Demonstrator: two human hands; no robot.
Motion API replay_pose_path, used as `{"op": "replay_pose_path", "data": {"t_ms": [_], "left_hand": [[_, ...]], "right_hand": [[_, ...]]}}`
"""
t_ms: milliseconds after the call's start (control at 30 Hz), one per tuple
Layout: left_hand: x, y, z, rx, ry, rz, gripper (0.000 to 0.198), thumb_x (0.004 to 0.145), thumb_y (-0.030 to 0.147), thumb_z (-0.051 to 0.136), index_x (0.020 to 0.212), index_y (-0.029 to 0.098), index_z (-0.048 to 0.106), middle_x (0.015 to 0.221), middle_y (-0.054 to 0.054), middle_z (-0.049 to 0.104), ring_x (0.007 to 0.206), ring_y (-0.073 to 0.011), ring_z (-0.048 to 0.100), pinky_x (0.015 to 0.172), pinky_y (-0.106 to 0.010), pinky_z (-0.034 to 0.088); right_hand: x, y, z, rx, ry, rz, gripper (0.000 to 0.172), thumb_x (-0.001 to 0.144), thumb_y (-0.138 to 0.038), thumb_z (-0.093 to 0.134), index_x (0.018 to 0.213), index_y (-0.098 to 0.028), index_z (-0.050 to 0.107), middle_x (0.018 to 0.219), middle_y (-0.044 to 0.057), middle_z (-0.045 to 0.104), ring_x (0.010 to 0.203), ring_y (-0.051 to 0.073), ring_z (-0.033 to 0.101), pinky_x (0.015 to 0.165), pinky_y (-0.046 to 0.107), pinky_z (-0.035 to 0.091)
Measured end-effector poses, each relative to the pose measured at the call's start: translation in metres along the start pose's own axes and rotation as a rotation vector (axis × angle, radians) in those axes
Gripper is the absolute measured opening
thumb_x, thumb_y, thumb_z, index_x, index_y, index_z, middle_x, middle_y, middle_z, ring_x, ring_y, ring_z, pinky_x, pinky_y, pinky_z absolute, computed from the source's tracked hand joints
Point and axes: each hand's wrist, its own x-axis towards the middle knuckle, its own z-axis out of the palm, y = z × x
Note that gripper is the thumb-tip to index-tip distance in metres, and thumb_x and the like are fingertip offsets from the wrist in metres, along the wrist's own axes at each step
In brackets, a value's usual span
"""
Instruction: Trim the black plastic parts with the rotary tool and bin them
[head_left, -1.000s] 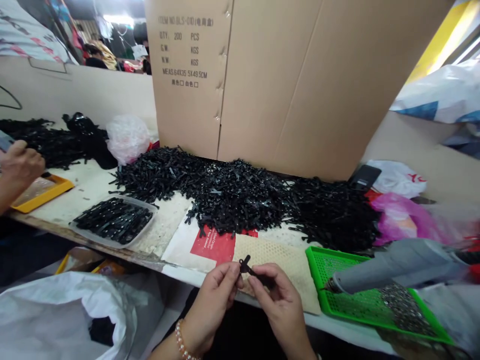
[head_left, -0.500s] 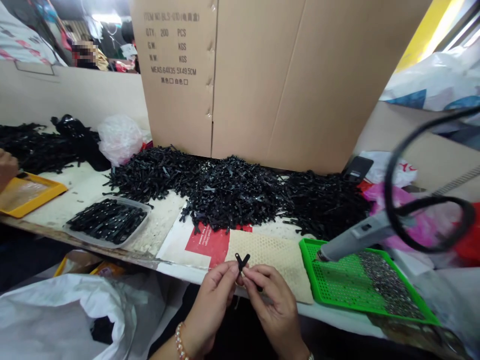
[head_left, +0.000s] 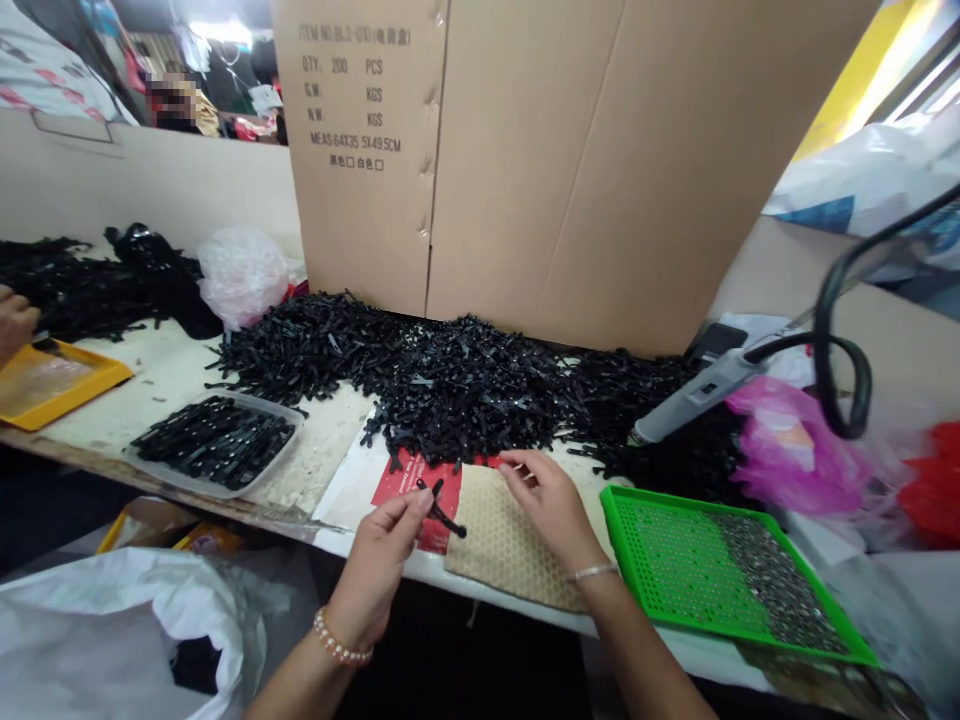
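Note:
My left hand (head_left: pixel 390 540) is closed, thumb and fingertips pinching a crossed pair of black strips (head_left: pixel 448 520) with rounded ends. The strips stick out to the right, above the red-printed sheet (head_left: pixel 386 485). My right hand (head_left: pixel 551 505) is over the tan honeycomb-textured pad (head_left: pixel 487 545), its fingers bent and a little apart at the front edge of the heaped black strips (head_left: pixel 472 390). I see nothing held in it. To its right sits a green perforated tray (head_left: pixel 626 560) with many small metal pieces (head_left: pixel 780 570) gathered on its right side.
A grey powered hand tool (head_left: pixel 694 395) hangs on a dark cable (head_left: pixel 821 340) above the right end of the heap. A clear tub (head_left: pixel 296 440) of black strips stands left. Behind rises a large carton (head_left: pixel 585 170). Another person's hand (head_left: pixel 15 325) is by a yellow tray (head_left: pixel 67 405).
My hands have parted: the left went left with the crossed strips, the right moved forward to the heap. The grey tool swung up and back from the green tray.

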Motion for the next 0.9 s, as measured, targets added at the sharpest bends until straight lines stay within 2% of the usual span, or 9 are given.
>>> {"op": "replay_pose_path", "data": {"t_ms": [100,200,367,467,533,600,800,900], "left_hand": [[0.003,0.001,-0.013,0.067,0.03,0.016,0.048,0.06,0.06,0.074,0.081,0.016,0.073,0.054,0.004,0.047,0.054,-0.0102,0.034,0.052,-0.022,0.029],[0.001,-0.003,-0.018,0.128,-0.045,0.026,0.046,0.062,0.061,0.071,0.075,0.017,0.071,0.059,0.002,0.051,0.058,-0.0117,0.037,0.056,-0.023,0.032],[0.002,-0.016,-0.01,0.199,-0.266,0.029,0.043,0.071,0.06,0.064,0.064,0.018,0.067,0.062,-0.001,0.054,0.065,-0.0163,0.046,0.065,-0.025,0.037],[0.005,-0.024,-0.004,0.235,-0.318,0.058,0.038,0.075,0.056,0.063,0.072,0.019,0.072,0.082,-0.008,0.065,0.083,-0.0222,0.056,0.079,-0.03,0.042],[0.007,-0.028,0.0,0.286,-0.309,0.096,0.031,0.074,0.051,0.065,0.076,0.022,0.075,0.11,-0.012,0.063,0.107,-0.0269,0.054,0.097,-0.034,0.036],[0.007,-0.03,0.004,0.339,-0.293,0.106,0.026,0.074,0.047,0.067,0.076,0.023,0.076,0.128,-0.013,0.055,0.123,-0.0299,0.045,0.107,-0.038,0.026],[-0.001,-0.036,0.013,0.272,-0.289,0.04,0.03,0.076,0.05,0.063,0.077,0.023,0.075,0.137,-0.013,0.048,0.133,-0.0313,0.035,0.112,-0.043,0.02],[-0.003,-0.042,0.015,0.251,-0.242,0.006,0.034,0.073,0.054,0.065,0.077,0.022,0.075,0.142,-0.012,0.044,0.136,-0.0316,0.031,0.114,-0.043,0.015]], "right_hand": [[0.033,0.015,0.009,-0.25,-0.162,0.104,0.013,0.087,-0.022,0.057,0.084,-0.016,0.069,0.085,0.006,0.067,0.077,0.02,0.062,0.07,0.028,0.047],[0.05,0.015,0.018,-0.474,-0.318,0.181,0.02,0.087,-0.027,0.061,0.072,-0.018,0.07,0.074,0.006,0.068,0.07,0.02,0.062,0.063,0.027,0.042],[0.063,0.001,0.019,-0.634,-0.426,0.299,0.016,0.081,-0.033,0.067,0.071,-0.023,0.074,0.072,0.005,0.069,0.067,0.021,0.063,0.054,0.026,0.036],[0.066,-0.002,0.017,-0.674,-0.45,0.313,0.014,0.081,-0.03,0.066,0.071,-0.025,0.074,0.072,0.004,0.069,0.067,0.021,0.063,0.053,0.026,0.034],[0.064,0.001,0.014,-0.656,-0.437,0.295,0.015,0.083,-0.029,0.063,0.074,-0.025,0.074,0.074,0.003,0.069,0.07,0.021,0.063,0.054,0.026,0.036],[0.059,0.007,0.009,-0.575,-0.383,0.241,0.017,0.086,-0.029,0.06,0.077,-0.023,0.073,0.08,0.003,0.069,0.073,0.02,0.063,0.059,0.026,0.038],[0.05,0.032,-0.01,-0.307,-0.098,0.1,0.017,0.089,-0.03,0.052,0.09,-0.018,0.065,0.093,0.006,0.066,0.084,0.02,0.061,0.077,0.03,0.044],[0.046,0.034,-0.02,-0.137,0.009,0.092,0.023,0.088,-0.037,0.051,0.09,-0.017,0.061,0.091,0.008,0.065,0.082,0.022,0.06,0.078,0.033,0.045]]}}
